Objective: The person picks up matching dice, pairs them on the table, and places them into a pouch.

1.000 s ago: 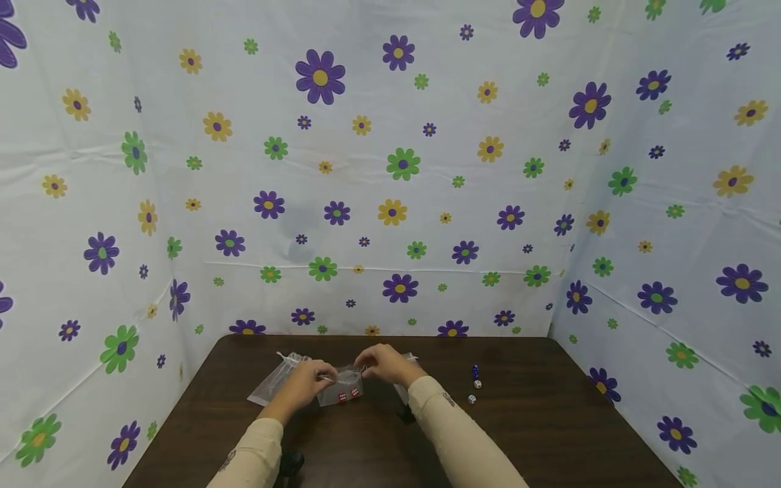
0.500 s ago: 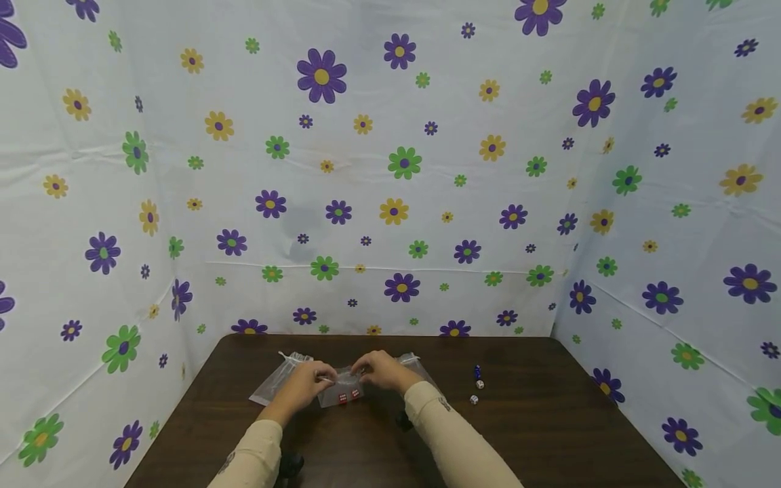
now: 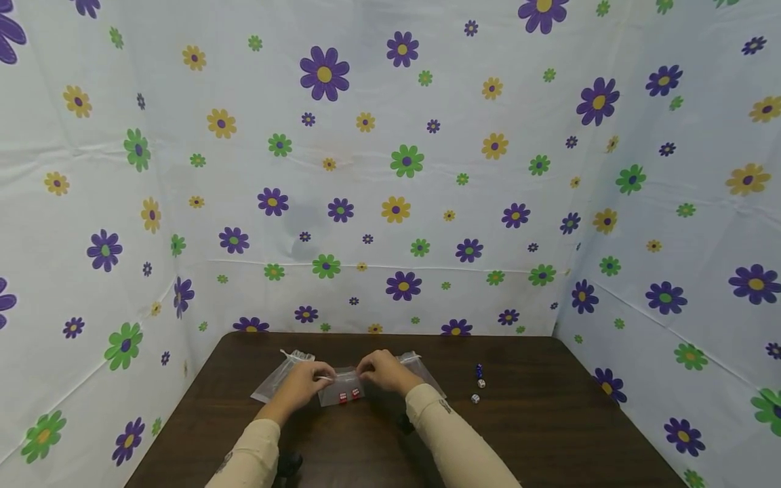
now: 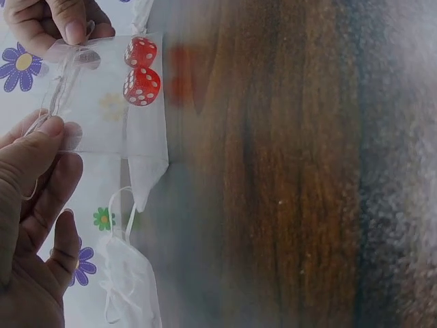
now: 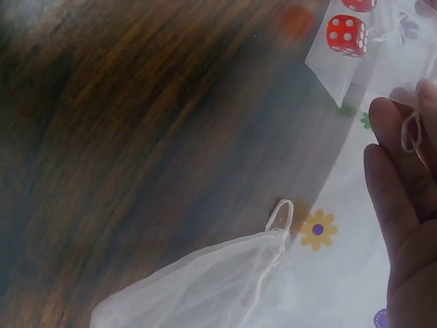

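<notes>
A sheer white drawstring pouch [image 3: 329, 397] hangs between both hands, with two red dice [image 4: 142, 87] at its bottom. My left hand [image 3: 302, 382] pinches one top corner between thumb and fingers. At the opposite corner my right hand [image 3: 387, 372] pinches the gathered edge; a loop of cord [image 5: 410, 133] shows at its fingertips in the right wrist view. The pouch's mouth runs nearly straight between the hands. In the left wrist view both thumbs press on the drawstring hem [image 4: 65, 85].
Another sheer pouch [image 3: 272, 381] lies flat to the left, and one more [image 3: 422, 371] lies partly behind the right hand. On the right of the brown table [image 3: 549, 420] are blue dice [image 3: 478, 371] and two white dice [image 3: 475, 398]. A flowered cloth [image 3: 390, 203] surrounds the table.
The pouch's mouth has gone from a rounded opening to a flatter, straighter line. The right hand has shifted slightly, while the left keeps its grip. The view has turned a little.
</notes>
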Tool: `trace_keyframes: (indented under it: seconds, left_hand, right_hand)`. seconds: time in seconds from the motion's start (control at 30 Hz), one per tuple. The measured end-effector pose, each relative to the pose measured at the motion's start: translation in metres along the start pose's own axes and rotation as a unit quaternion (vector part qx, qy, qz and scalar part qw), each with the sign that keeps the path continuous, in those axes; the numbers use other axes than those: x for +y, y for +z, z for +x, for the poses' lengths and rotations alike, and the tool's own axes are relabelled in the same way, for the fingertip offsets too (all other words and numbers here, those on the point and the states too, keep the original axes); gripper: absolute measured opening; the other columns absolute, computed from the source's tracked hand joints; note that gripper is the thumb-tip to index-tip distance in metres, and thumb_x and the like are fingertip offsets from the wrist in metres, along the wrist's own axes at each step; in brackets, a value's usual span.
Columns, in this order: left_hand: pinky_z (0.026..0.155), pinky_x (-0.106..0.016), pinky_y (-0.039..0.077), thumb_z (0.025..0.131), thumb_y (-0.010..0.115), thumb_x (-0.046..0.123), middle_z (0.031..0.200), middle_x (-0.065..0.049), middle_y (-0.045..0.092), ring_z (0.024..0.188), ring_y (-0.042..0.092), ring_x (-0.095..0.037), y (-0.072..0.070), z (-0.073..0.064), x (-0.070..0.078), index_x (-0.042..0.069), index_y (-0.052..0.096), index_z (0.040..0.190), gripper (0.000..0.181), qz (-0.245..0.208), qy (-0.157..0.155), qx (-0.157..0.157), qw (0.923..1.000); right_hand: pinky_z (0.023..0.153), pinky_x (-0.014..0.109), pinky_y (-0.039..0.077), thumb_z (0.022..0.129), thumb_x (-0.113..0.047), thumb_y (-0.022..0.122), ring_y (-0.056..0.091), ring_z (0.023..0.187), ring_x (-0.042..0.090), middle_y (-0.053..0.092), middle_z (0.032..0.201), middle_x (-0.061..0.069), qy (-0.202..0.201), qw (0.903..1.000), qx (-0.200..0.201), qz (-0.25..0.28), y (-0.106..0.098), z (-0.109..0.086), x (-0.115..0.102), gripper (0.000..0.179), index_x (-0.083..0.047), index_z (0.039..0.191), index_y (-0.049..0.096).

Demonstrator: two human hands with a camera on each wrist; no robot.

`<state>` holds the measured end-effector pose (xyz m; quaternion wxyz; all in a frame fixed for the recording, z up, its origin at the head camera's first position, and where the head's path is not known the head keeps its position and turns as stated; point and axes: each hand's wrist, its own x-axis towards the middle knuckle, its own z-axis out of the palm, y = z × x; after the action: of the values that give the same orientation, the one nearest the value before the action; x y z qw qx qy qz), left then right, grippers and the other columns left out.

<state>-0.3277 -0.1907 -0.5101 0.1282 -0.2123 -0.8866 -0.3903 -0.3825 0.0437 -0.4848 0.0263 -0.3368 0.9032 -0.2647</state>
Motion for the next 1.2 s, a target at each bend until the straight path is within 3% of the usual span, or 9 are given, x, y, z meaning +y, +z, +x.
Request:
trace_keyframes:
  seconds: [0.23,0.57,0.8,0.97,1.2]
  left_hand:
    - [0.070,-0.029,0.056,0.089,0.076,0.003,0.090,-0.001,0.074,0.079,0.064,-0.011,-0.003,0.001,0.004,0.012,0.076,0.091,0.009,0.013,-0.004,0.014,0.9998]
    - [0.068,-0.027,0.054,0.089,0.075,-0.001,0.093,-0.002,0.074,0.077,0.062,-0.009,-0.009,0.004,0.009,0.014,0.075,0.092,0.016,0.018,-0.009,0.033,0.9992]
    - [0.070,-0.031,0.056,0.089,0.075,0.000,0.092,-0.003,0.075,0.079,0.066,-0.013,-0.013,0.006,0.011,0.013,0.076,0.094,0.014,0.019,0.008,0.045,0.9988]
    - [0.071,-0.033,0.056,0.089,0.074,0.000,0.094,-0.002,0.076,0.081,0.066,-0.014,-0.017,0.007,0.016,0.012,0.077,0.095,0.014,0.013,-0.007,0.049,0.9987]
    - [0.069,-0.030,0.058,0.090,0.073,-0.001,0.097,-0.007,0.076,0.081,0.070,-0.019,-0.023,0.011,0.020,0.008,0.077,0.097,0.012,0.007,0.016,0.058,0.9982]
  right_hand:
    - [0.078,0.022,0.054,0.093,-0.007,0.074,0.064,0.083,0.003,0.074,0.091,-0.004,-0.009,0.9997,0.019,0.011,-0.001,0.001,0.002,0.007,-0.012,0.093,0.079]
    - [0.076,0.021,0.053,0.094,-0.007,0.073,0.064,0.083,0.003,0.076,0.092,0.000,-0.037,0.9978,0.045,0.032,-0.011,0.002,-0.001,0.008,-0.011,0.093,0.079]
    - [0.078,0.023,0.054,0.094,-0.007,0.073,0.066,0.087,0.005,0.076,0.094,-0.001,-0.058,0.9963,0.055,0.033,-0.017,0.002,-0.004,0.007,-0.010,0.095,0.079]
    - [0.082,0.025,0.054,0.095,-0.009,0.071,0.068,0.092,0.009,0.076,0.098,0.001,-0.059,0.9962,0.056,0.033,-0.021,0.001,-0.006,0.009,-0.009,0.100,0.079]
    - [0.080,0.026,0.054,0.097,-0.010,0.069,0.067,0.091,0.009,0.075,0.100,0.000,-0.045,0.9962,0.056,0.050,-0.028,-0.001,-0.010,0.010,-0.010,0.102,0.078]
